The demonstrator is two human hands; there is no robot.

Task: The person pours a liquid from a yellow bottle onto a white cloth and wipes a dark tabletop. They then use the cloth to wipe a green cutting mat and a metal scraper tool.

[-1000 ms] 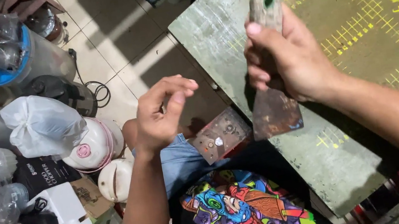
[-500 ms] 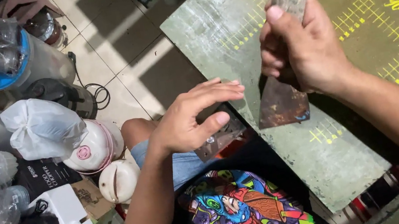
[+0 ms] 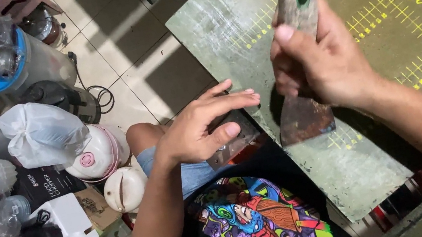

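Now the open left hand has reached the mat; right hand grips scraper.

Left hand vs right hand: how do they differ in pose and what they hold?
The right hand is closed in a fist around the scraper, blade down on the green cutting mat; the left hand is open, fingers spread, gripping nothing. The right hand sits over the mat; the left hand hovers at the mat's edge over a small metal plate, thumb on or just above it. Both are bare.
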